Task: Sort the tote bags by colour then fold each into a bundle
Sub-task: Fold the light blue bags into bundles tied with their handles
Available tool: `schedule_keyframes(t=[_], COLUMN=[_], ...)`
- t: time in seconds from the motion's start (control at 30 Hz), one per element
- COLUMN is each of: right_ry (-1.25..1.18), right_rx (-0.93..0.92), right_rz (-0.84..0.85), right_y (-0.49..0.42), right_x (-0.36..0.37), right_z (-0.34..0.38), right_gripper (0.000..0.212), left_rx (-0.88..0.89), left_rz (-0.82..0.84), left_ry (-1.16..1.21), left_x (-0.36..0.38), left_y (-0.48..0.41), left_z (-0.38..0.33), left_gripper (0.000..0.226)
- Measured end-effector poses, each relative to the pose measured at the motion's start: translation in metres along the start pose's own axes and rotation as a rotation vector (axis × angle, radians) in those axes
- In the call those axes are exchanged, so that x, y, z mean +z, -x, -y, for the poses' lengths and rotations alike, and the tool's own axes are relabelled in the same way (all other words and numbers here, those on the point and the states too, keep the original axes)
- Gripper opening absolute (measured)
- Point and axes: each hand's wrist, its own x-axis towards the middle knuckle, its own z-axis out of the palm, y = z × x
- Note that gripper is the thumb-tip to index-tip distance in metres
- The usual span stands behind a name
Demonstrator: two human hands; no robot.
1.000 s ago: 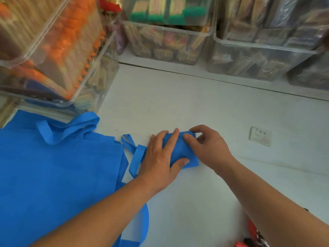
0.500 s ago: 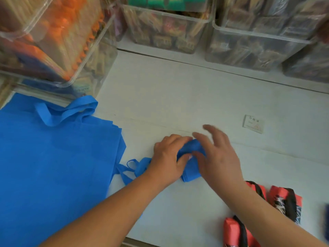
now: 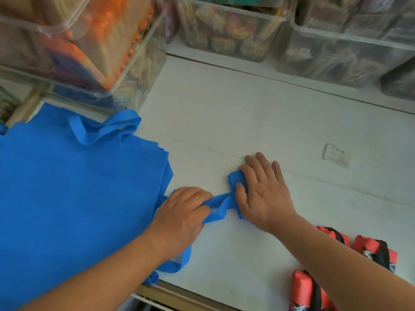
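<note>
Two bare hands, both on one blue bundle [image 3: 234,179] near the middle of the white table [image 3: 247,113]. Right hand [image 3: 266,194] laid flat, fingers straight and close together, pressing the folded cloth down, with only a rumpled corner showing past the thumb. Left hand [image 3: 182,217] curled round the bundle's blue strap [image 3: 219,205], stretched between the two hands.

One stack of flat blue tote bags [image 3: 78,198] to the left, edges fanned at the upper right corner. Handle loops [image 3: 105,129] flopped at the top; another loop lying at the near table edge under the left forearm. Number of bags in the stack impossible to tell. Three red bundles [image 3: 302,290] with black straps at the lower right, one partly hidden behind the right forearm. One small pale card [image 3: 338,155] lying on the table, well to the right of the hands.

Smooth white tabletop with a faint seam running across it and a wooden edge at the near side. At least three clear plastic bins [image 3: 229,30] crammed with blurred packets along the back and the left.
</note>
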Motion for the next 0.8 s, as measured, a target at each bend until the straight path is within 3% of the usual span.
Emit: schedule_keyframes(t=[0.07, 0.13, 0.23, 0.3, 0.4, 0.47, 0.57, 0.7, 0.8], right_ry=[-0.002, 0.003, 0.001, -0.008, -0.036, -0.058, -0.08, -0.045, -0.018], right_rx=[-0.025, -0.041, -0.024, -0.018, -0.008, -0.001, 0.005, 0.006, 0.052], right_rz=[0.013, 0.009, 0.003, 0.008, 0.002, 0.006, 0.018, 0.061, 0.075], right_y=[0.0, 0.002, 0.002, 0.002, 0.001, 0.001, 0.002, 0.0, -0.001], right_x=[0.0, 0.001, 0.002, 0.002, 0.003, 0.003, 0.0, -0.003, -0.004], right_z=[-0.003, -0.005, -0.005, -0.005, -0.005, -0.004, -0.004, -0.002, 0.004], right_gripper=[0.054, 0.057, 0.057, 0.056, 0.054, 0.056, 0.069, 0.1, 0.102], left_rx=[0.055, 0.027, -0.35, -0.563, -0.684, -0.742, -0.846, -1.08, -1.267], left_rz=[-0.089, -0.083, 0.067, 0.073, -0.064, -0.07, -0.096, -0.272, -0.31], left_ry=[0.074, 0.236, 0.532, 0.674, 0.96, 1.076, 1.157, 1.122, 1.075], left_x=[-0.009, -0.025, -0.058, -0.071, -0.077, -0.079, -0.075, -0.058, -0.045], left_y=[-0.006, -0.006, -0.003, -0.005, -0.01, -0.008, 0.001, -0.011, -0.028], left_z=[0.001, -0.002, -0.012, -0.016, -0.019, -0.014, -0.008, -0.008, -0.011], left_gripper=[0.011, 0.02, 0.033, 0.031, 0.028, 0.027, 0.026, 0.022, 0.027])
